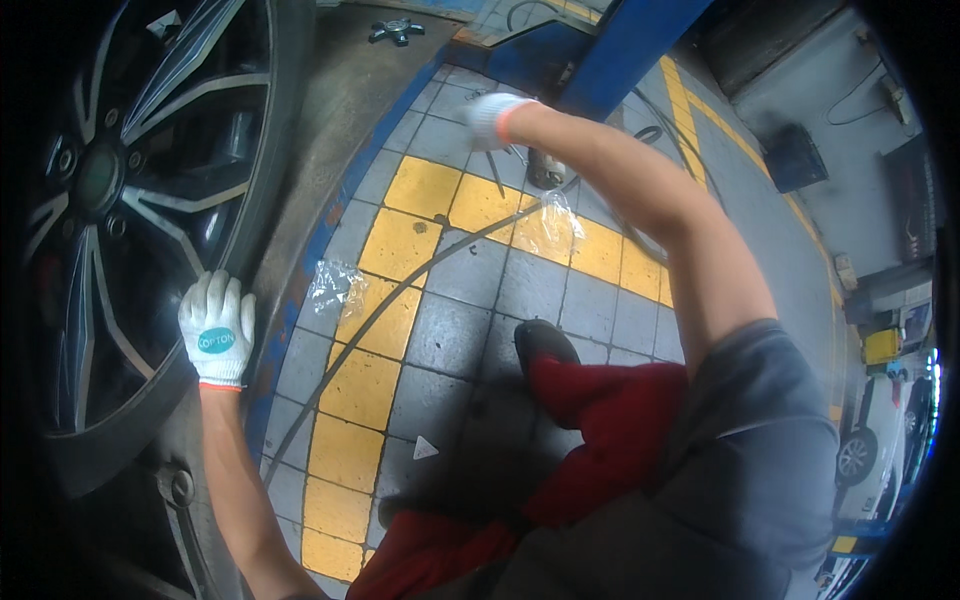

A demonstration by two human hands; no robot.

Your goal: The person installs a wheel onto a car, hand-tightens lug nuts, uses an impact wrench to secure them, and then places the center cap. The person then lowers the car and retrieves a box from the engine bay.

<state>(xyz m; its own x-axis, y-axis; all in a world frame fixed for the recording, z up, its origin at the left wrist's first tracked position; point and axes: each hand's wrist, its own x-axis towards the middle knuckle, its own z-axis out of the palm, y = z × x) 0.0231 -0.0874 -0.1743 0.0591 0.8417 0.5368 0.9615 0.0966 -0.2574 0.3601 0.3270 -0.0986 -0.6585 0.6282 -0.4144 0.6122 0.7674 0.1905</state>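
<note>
My left hand, in a white knitted glove with a green printed patch, rests palm down on the tyre of an alloy wheel. Its fingertips reach the rim's edge; I see nothing held in it. The wheel's hub centre and bolt holes face me. My right hand, also gloved and blurred, is stretched out near the blue lift post. Close below it are a thin dark rod, a shiny metal tool and a dark cylindrical object. The right fingers are not clear.
A silver star-shaped wheel cap lies on the blue-edged platform. A dark hose crosses the grey and yellow tiles. Clear plastic wrappers and a white triangular piece lie on the floor. A white car stands far right.
</note>
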